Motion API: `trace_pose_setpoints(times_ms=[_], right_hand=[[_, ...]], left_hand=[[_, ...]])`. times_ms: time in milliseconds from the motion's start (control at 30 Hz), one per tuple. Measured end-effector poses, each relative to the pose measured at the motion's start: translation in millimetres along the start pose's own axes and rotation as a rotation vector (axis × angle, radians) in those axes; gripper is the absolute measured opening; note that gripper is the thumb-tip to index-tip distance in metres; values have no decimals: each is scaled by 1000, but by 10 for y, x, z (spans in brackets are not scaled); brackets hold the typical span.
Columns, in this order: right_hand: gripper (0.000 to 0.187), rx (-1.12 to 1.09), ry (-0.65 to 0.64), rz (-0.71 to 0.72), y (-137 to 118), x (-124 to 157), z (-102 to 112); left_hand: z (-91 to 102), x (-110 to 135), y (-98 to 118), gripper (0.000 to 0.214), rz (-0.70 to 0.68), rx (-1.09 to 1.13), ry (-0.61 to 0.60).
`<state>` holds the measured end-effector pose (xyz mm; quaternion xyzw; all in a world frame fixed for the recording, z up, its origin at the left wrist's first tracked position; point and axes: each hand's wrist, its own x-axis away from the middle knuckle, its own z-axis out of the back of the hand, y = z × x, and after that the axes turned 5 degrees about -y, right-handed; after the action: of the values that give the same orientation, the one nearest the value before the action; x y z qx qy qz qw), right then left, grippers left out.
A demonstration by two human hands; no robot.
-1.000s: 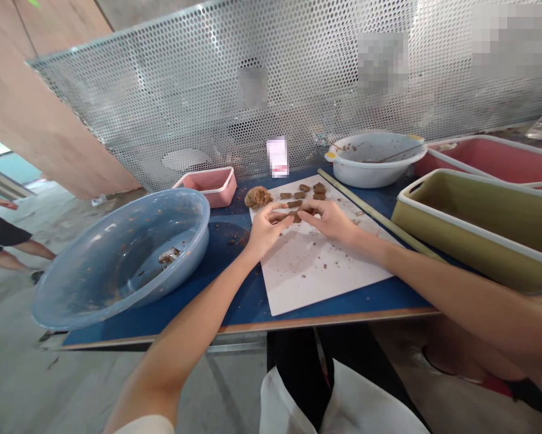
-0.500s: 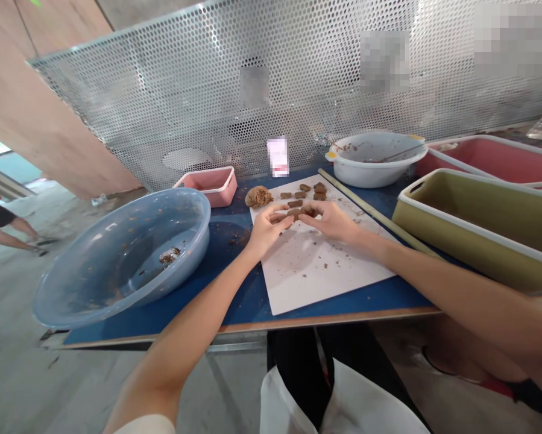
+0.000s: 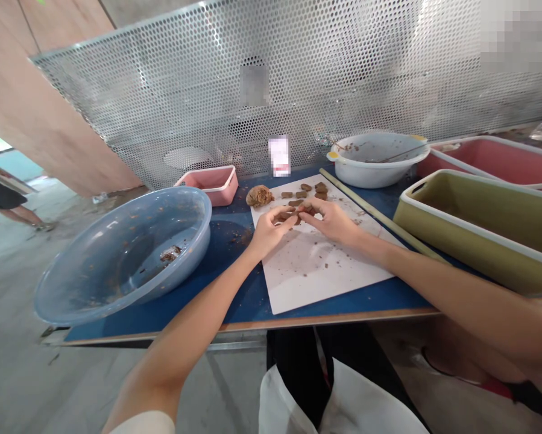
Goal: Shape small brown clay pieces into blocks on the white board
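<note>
Over the last second the two hands have scarcely shifted, their fingertips meeting at the same spot at the far end of the white sheet (image 3: 316, 271). A passer-by at the far left edge has moved almost out of view.

The sheet lies on the blue worktop (image 3: 234, 301). Left of the sheet stands a large blue basin (image 3: 94, 283), which holds brown scraps and one small clump. At the sheet's far left corner is a small pink tray (image 3: 207, 179); its contents cannot be made out. Beyond the sheet's far right corner a white bowl (image 3: 365, 172) carries brown smears inside. Right of the sheet an olive tray (image 3: 478, 226) shows only its inner wall, and a larger pink tray (image 3: 492, 158) stands behind it.

The left hand (image 3: 268, 232) and right hand (image 3: 334, 222) both rest on the far part of the sheet. The left fingers (image 3: 283, 212) are curled in and nearly closed, and the right fingers (image 3: 313, 208) are bent the same way. Together their tips pinch a small brown piece (image 3: 298, 211) just above the sheet.

The piece is dark brown, short and flattish, mostly hidden by the fingertips. More brown pieces (image 3: 304, 191) lie in rows at the sheet's far edge. A rough brown lump (image 3: 259, 196) lies at the sheet's far left corner, and crumbs are scattered over the sheet's middle.
</note>
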<state>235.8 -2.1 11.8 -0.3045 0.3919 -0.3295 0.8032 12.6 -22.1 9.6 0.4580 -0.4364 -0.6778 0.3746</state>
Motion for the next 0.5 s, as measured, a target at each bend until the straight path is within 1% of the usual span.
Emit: trace_pose_setpoints(times_ms=[100,167,267,300,400,500], right_hand=[[24,0,-21,9,-15,7,-10],[27,-18,-22,8,-9,11,-27],[36,-31,21,-5,4,19,-49],[37,-26,35,-11,5,21,-51],[30,-11,57,-13,-13,29,-46],[28,2,70,-3,-43,35,-33]], left_hand=[[-2,7,-2,43,16,23,4],[-6,9,-10,44,27,56,23],[-15,10,-11,44,34,88,51],[-18,11,-5,44,35,86,55],[-28,18,25,41,26,68,57],[-31,24,57,42,-9,104,66]])
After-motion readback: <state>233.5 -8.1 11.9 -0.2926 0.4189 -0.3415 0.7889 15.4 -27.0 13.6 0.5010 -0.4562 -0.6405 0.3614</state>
